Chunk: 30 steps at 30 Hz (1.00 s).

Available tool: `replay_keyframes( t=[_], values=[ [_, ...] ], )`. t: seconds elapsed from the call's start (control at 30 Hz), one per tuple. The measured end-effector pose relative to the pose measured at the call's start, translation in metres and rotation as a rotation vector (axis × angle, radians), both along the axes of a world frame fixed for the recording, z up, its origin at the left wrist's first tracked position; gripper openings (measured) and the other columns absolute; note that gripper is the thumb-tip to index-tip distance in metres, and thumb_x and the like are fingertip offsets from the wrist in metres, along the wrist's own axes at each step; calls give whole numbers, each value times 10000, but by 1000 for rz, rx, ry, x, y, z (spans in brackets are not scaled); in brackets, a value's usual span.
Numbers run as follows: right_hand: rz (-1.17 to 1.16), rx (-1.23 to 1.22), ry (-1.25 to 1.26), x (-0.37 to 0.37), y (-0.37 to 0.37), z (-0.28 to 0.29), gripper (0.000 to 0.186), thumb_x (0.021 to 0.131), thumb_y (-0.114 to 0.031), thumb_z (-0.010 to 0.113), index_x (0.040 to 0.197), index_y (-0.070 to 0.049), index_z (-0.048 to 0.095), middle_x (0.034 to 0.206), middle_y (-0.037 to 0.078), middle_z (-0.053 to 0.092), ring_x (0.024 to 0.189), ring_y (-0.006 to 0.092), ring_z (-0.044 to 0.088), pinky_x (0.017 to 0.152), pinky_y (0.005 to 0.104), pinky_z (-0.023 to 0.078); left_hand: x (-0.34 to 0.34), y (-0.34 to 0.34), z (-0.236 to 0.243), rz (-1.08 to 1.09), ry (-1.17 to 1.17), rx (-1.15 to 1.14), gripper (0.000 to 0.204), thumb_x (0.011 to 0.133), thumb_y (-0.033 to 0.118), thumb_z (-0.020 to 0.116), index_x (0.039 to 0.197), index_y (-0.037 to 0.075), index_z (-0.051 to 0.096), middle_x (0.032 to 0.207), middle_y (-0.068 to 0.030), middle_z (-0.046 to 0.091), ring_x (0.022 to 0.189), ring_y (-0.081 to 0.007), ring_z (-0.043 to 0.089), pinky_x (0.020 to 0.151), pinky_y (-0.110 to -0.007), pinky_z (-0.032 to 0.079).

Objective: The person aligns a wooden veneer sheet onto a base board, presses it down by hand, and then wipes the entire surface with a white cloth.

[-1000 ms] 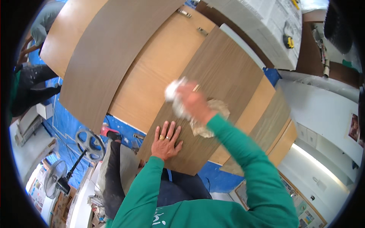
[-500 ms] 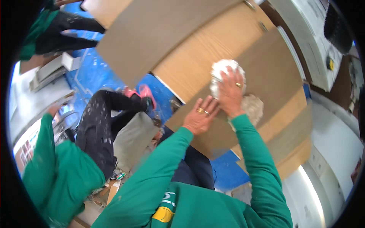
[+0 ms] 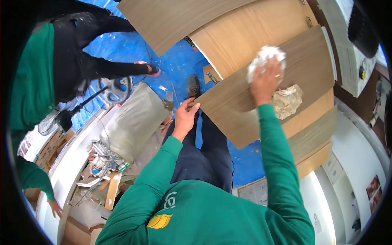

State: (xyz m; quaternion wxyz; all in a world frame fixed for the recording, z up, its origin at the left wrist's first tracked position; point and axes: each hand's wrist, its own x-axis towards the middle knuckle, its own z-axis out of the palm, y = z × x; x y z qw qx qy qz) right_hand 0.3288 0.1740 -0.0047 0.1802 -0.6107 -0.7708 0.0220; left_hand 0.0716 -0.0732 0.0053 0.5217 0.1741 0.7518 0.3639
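Left hand (image 3: 185, 119) now off board (image 3: 230, 110) face, at near corner, half-curled, grip unclear. Right hand (image 3: 265, 84) still nearly flat over rag (image 3: 268, 52) on board; only right bears on top.

Cloth (image 3: 266, 53) on the panel (image 3: 228, 110), beyond and left of the wad (image 3: 288, 101)

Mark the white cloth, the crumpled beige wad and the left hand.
White cloth (image 3: 262, 56), head view: uncovered upper part.
Crumpled beige wad (image 3: 287, 101), head view: its middle.
Left hand (image 3: 185, 119), head view: back of the hand.
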Motion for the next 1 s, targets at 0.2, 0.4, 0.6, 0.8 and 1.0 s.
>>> replay_keyframes(
  t=[0.2, 0.4, 0.6, 0.8, 1.0],
  values=[
    [289, -254, -5, -67, -157, 17, 640, 1074, -257, 700, 1667, -121, 503, 1782, 208, 444, 1668, 519, 349, 1370, 643, 232, -1, -10, -15, 215, -531, -66, 272, 1131, 148, 738, 1335, -32, 756, 1194, -99, 810, 1035, -201, 803, 955, -364, 652],
    [760, -375, 79, -78, -187, 38, 481, 1000, -145, 709, 1479, -105, 689, 1671, 190, 569, 1620, 404, 472, 1328, 590, 337, -23, -22, -8, 270, -811, -51, 337, 1125, 4, 621, 1451, -2, 705, 1423, -120, 761, 1245, -248, 766, 1084, -437, 629],
    [619, -382, 408, -133, -51, 68, 484, 883, 90, 647, 1344, -43, 702, 1474, 204, 679, 1294, 452, 690, 902, 538, 627, -11, -3, 10, 286, -665, -110, 375, 1075, 145, 801, 1410, 14, 693, 1241, -83, 765, 1150, -213, 766, 1025, -378, 633],
    [457, 66, 545, -228, 119, 91, 316, 924, 58, 637, 1220, -15, 719, 1300, 179, 721, 1193, 432, 683, 1009, 536, 569, -8, 24, 7, 174, -449, -110, 254, 1047, 77, 816, 1249, -26, 701, 1075, -83, 715, 954, -203, 755, 862, -371, 680],
    [274, -106, 566, -265, 166, 72, 563, 939, -252, 771, 1461, -70, 665, 1495, 232, 629, 1398, 450, 592, 1179, 567, 482, -19, 23, 0, 101, -495, -138, 235, 1069, 83, 795, 1257, -30, 711, 1110, -107, 763, 1014, -225, 787, 895, -384, 694]
  ],
)
